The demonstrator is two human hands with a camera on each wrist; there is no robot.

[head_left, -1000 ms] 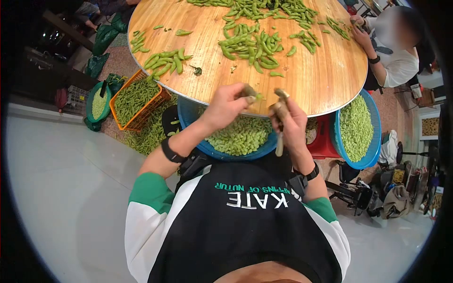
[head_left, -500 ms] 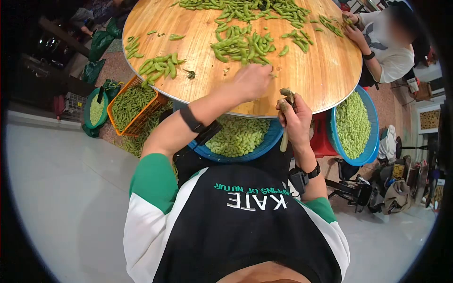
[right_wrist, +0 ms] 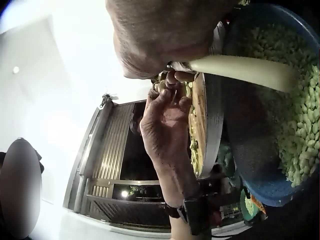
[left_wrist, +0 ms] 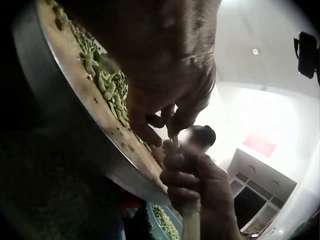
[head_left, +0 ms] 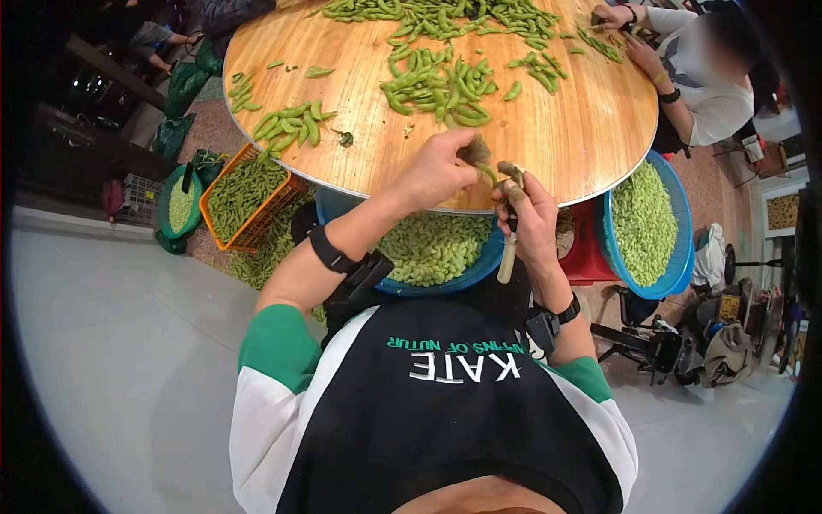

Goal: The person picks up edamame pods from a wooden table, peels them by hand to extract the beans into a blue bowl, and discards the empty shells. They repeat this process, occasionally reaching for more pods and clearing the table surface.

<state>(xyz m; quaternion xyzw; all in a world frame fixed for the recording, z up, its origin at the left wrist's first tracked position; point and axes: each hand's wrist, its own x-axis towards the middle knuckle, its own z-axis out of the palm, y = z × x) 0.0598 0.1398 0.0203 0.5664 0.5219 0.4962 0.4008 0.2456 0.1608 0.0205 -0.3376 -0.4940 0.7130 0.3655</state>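
Note:
My left hand (head_left: 437, 171) pinches a green bean pod (head_left: 486, 172) between thumb and fingers, just above the near edge of the round wooden table (head_left: 591, 141). Close to its right, my right hand (head_left: 533, 218) grips a tool by its pale handle (head_left: 507, 261), which points down toward my body. The tool's other end is hidden among the fingers. In the right wrist view the handle (right_wrist: 240, 69) shows large, with the left hand (right_wrist: 167, 125) meeting the right at the fingertips. A loose heap of bean pods (head_left: 419, 81) lies beyond my hands.
Below the table edge sits a blue basin (head_left: 467, 281) of shelled beans. Another blue basin (head_left: 685, 257) stands at right, an orange crate (head_left: 253, 230) of pods at left. More pods (head_left: 291, 127) lie near the left rim. Another person (head_left: 685, 77) works across at right.
My left hand reached out to the pods on the table, then came back beside the right hand with a pod. The right hand stays near the table edge with the tool.

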